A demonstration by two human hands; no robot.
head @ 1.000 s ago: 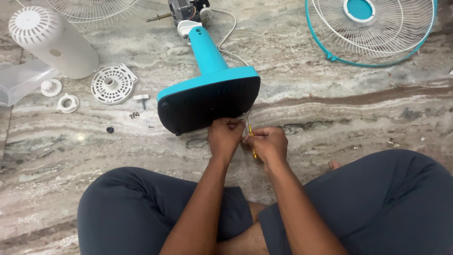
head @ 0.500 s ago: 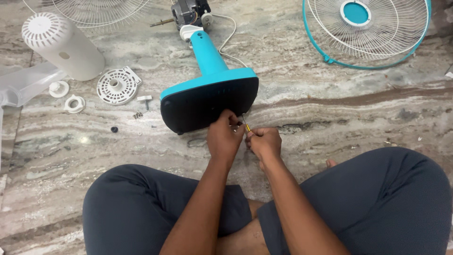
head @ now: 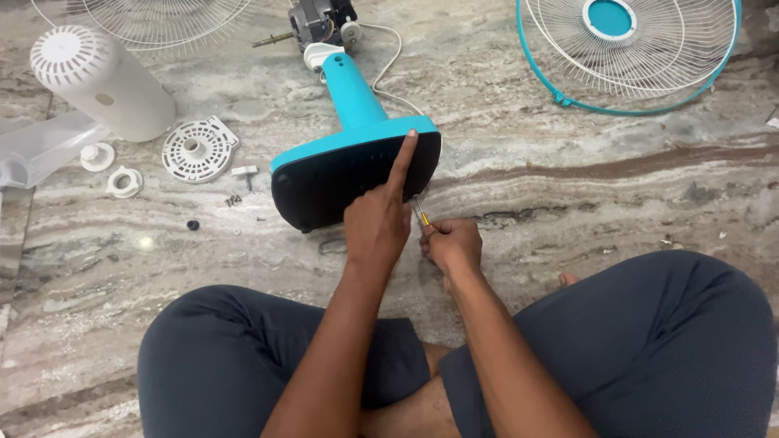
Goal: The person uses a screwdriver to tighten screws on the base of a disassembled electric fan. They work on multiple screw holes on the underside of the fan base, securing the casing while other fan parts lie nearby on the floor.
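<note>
Fan base [head: 349,174], blue with a black underside, tipped on its side on the marble floor [head: 568,211], two hands at its lower edge.

Left hand [head: 375,227]: forefinger stretched out flat along the black underside near the right end, other fingers curled, nothing gripped. Right hand [head: 454,245]: clenched around a yellow-handled screwdriver [head: 422,217], tip at the base's lower right edge. Blue stem of the base points away toward the motor [head: 323,20] and its white cord [head: 389,61]. Left of the base: round white slotted disc [head: 195,148], two small white rings [head: 109,169], white ribbed housing [head: 97,77], loose screws [head: 234,199]. Upper right: wire guard with blue rim [head: 629,53]. Upper left: second wire guard [head: 166,16].
</note>
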